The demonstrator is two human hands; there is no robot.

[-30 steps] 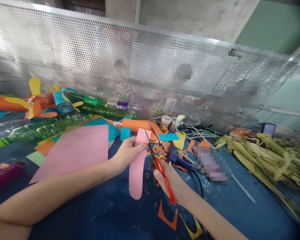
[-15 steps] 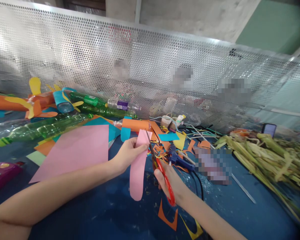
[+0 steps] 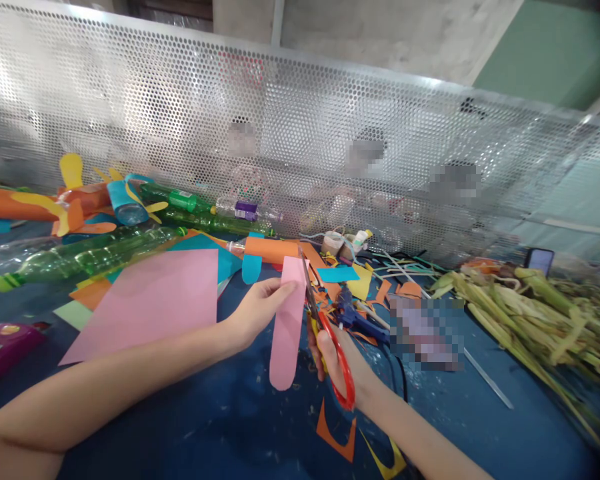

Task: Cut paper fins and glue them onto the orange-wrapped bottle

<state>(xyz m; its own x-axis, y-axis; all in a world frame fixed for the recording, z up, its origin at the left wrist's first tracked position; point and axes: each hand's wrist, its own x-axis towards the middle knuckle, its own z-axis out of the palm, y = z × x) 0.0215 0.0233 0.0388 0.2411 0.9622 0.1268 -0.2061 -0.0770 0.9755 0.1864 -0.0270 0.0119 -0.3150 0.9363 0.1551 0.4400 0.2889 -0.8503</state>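
My left hand (image 3: 263, 307) pinches a long pink paper strip (image 3: 286, 347) between thumb and fingers near its upper part. The strip hangs upright with a rounded lower end. My right hand (image 3: 343, 360) is closed around the red handles of a pair of scissors (image 3: 341, 373). The blades point up and lie along the strip's upper right edge; I cannot tell how far apart they are. Just behind the strip's top lies a bottle wrapped in orange paper (image 3: 273, 251) with a blue paper tab.
A large pink sheet (image 3: 165, 300) lies left over coloured papers. Green bottles (image 3: 95, 257) and paper-decorated bottles stand behind it. Right are a blue glue gun (image 3: 355, 317), paper scraps (image 3: 340, 440) and corn husks (image 3: 515, 307). A perforated metal screen (image 3: 300, 133) runs along the back.
The pink strip has shifted slightly right and up, with my left fingers still on it. The scissors have moved a little to the right, staying at the strip's right edge.
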